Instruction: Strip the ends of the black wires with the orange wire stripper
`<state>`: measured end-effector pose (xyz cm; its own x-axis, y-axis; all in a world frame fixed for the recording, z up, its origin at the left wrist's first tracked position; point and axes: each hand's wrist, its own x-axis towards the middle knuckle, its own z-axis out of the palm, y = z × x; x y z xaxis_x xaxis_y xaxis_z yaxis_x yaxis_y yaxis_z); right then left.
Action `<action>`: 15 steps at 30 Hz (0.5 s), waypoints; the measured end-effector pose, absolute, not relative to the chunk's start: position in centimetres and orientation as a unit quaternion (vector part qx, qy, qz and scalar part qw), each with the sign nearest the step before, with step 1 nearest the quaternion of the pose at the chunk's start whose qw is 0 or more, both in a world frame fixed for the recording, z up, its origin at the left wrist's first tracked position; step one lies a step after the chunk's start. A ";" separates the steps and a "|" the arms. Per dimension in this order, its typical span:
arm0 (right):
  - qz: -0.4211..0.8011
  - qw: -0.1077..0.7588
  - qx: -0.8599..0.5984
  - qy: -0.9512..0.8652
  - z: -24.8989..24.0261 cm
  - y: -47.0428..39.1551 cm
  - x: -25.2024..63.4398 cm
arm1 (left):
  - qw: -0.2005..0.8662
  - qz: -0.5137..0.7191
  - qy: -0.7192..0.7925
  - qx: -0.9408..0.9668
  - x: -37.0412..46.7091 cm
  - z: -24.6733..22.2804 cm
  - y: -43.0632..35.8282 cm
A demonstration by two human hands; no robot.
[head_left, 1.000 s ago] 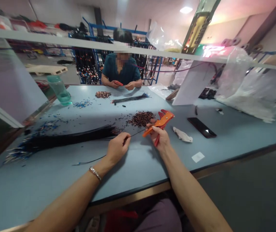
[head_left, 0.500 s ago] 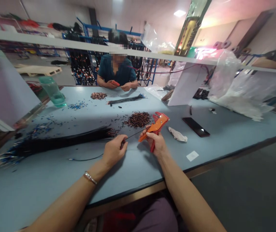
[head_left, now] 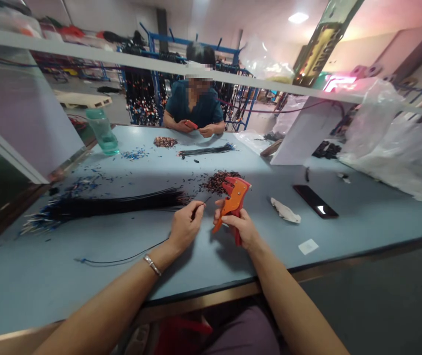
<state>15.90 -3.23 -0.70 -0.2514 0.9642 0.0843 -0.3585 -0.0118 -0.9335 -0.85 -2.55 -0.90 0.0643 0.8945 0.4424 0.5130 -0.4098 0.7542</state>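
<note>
My left hand is closed on a thin black cable. Its short end sticks out past my fingertips, and its long tail trails left over the table to a blue-tipped end. My right hand grips an orange and red wire stripper, jaws tilted up and away from me. A small gap separates the cable's end from the tool. Behind the tool lies a pile of dark and copper-coloured scraps. Left of my hands rests a thick bundle of black cables with blue and white ends.
A phone, a crumpled white scrap and a white card lie to the right. A green bottle stands at the far left. Across the table sits another person holding a red tool. A shelf bar crosses above.
The cable's end has drawn away from the wire stripper, and less of it now shows beyond my left fingers. The wire stripper has turned more upright. The whole view has shifted.
</note>
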 end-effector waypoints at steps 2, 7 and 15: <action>0.600 0.526 -0.337 -0.501 -0.7 -3.2 16.0 | 0.239 0.493 0.487 0.680 -0.8 -0.6 -2.6; 0.374 0.505 -0.430 -0.649 -1.2 -3.1 16.0 | 0.335 0.498 0.408 0.688 0.0 0.2 -3.7; 0.088 0.386 -0.472 -0.787 -2.1 -3.7 15.0 | 0.400 0.526 0.428 0.616 0.7 0.0 -4.3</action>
<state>15.02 -3.69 -2.13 -0.2559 0.8121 0.5245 0.6758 0.5382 -0.5037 0.67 -4.31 0.00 0.0789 0.9486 0.3066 0.1072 -0.3139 0.9434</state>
